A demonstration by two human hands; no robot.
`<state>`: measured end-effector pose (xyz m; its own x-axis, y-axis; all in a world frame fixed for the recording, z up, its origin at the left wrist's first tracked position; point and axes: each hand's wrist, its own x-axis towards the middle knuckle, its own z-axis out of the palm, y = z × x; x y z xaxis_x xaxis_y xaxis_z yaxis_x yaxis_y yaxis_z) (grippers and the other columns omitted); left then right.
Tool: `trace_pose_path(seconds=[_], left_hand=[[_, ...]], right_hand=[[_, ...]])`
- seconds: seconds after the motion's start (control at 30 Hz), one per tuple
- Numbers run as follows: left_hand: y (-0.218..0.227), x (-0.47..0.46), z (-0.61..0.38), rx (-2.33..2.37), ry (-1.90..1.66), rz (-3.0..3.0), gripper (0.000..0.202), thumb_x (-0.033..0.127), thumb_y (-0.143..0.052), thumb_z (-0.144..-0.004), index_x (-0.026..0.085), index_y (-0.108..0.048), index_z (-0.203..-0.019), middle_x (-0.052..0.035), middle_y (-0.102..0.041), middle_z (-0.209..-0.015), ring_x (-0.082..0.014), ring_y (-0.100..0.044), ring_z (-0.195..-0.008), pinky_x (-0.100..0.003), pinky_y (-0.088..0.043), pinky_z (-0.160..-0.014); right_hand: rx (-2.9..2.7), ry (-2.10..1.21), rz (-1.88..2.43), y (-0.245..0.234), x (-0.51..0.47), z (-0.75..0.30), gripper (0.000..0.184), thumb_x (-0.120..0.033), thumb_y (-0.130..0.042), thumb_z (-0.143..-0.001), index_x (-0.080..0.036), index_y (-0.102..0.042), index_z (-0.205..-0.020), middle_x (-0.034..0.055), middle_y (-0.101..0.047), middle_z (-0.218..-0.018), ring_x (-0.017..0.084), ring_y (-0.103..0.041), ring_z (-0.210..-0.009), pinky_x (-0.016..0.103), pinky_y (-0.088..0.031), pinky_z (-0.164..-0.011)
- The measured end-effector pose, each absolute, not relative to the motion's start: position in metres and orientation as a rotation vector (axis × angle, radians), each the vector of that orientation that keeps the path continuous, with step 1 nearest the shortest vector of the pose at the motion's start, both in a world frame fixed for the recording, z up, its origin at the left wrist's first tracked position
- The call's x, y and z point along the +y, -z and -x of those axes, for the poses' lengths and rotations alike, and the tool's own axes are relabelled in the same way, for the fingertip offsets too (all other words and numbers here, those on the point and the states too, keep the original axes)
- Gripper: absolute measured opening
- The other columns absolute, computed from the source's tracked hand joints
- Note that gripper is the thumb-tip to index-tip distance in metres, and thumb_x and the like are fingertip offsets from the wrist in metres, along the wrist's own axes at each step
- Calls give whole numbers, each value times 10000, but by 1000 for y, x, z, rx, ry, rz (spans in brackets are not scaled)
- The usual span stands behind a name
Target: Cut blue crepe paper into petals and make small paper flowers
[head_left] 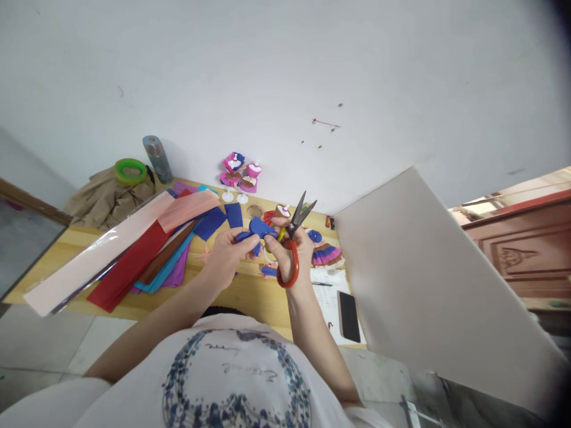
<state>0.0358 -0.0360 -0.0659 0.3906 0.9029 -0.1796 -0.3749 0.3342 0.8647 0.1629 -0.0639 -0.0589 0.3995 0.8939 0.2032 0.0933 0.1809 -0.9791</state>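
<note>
My left hand [231, 257] pinches a small blue piece of crepe paper [261, 227] above the table. A pair of scissors with red-orange handles [295, 267] hangs in my right hand [298, 249], blades parted and pointing away from me. The thumb and fingers of that same hand also meet the right edge of the blue paper. Just behind my hands stands a small doll-like figure [282, 211] with red paper. To the right lie a blue paper rosette [314, 236] and a pleated fan of coloured paper [327, 255].
Long strips of coloured crepe paper, a red one [127, 267] among them, cover the table's left. Two decorated figures [232, 169] stand by the wall. A flask [157, 159] and green tape roll [131, 171] are back left. A phone [348, 317] lies right, beside a white board [428, 285].
</note>
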Motion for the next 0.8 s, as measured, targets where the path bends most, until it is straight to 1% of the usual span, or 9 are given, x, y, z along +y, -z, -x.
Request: trace_pose_path(seconds=[0.07,0.17,0.27,0.37,0.43,0.57,0.67,0.8], left_hand=[[67,-35,-37,709,-941,-784,227,336,-771,-688,146,-650,-663,-12,-605,-642,-115,-534,-598,-258,-454,-609],[66,-32,-38,688,-949,-723,217,329,-791,-671,150,-683,-728,-11,-621,-674,-106,-531,-598,-245,-439,-588],[65,-29,-36,709,-948,-779,204,313,-791,-677,150,-713,-770,-13,-634,-695,-109,-542,-619,-240,-436,-599],[65,-26,-34,712,-944,-844,162,291,-775,-694,151,-727,-760,-26,-668,-718,-124,-570,-649,-255,-454,-646],[65,-26,-33,707,-953,-831,152,286,-773,-692,153,-728,-751,-34,-690,-743,-131,-582,-661,-262,-462,-660],[62,-29,-35,706,-966,-767,184,299,-798,-655,152,-716,-728,-32,-691,-730,-124,-577,-648,-249,-462,-634],[61,-30,-35,693,-964,-743,209,316,-812,-638,158,-718,-739,-41,-710,-771,-131,-593,-676,-244,-470,-632],[62,-29,-34,702,-957,-692,208,308,-827,-629,161,-720,-727,-35,-708,-745,-125,-596,-657,-241,-472,-629]], right_hand=[[-1035,-715,1266,60,-65,-162,285,-252,-738,-679,-206,-685,-955,-12,-553,-762,116,-501,-629,262,-458,-607],[-1052,-697,1249,63,-66,-162,286,-273,-744,-697,-202,-675,-965,-16,-559,-747,115,-505,-624,251,-450,-593],[-1097,-696,1243,66,-67,-165,281,-276,-752,-709,-204,-675,-969,-17,-563,-761,115,-509,-635,251,-448,-601],[-1142,-710,1249,68,-68,-169,276,-268,-747,-722,-212,-677,-983,-13,-583,-785,115,-516,-646,251,-449,-605],[-1136,-720,1251,67,-67,-170,281,-266,-742,-722,-214,-672,-989,-18,-589,-759,117,-523,-636,253,-453,-598],[-1096,-770,1223,65,-65,-168,298,-256,-741,-704,-213,-658,-988,-23,-603,-717,125,-554,-622,258,-471,-588],[-1096,-784,1217,63,-65,-168,294,-249,-738,-699,-215,-653,-979,-25,-603,-716,127,-564,-627,258,-475,-584],[-1119,-780,1242,61,-65,-168,288,-270,-735,-708,-217,-651,-979,-26,-604,-716,126,-561,-627,262,-478,-587]])
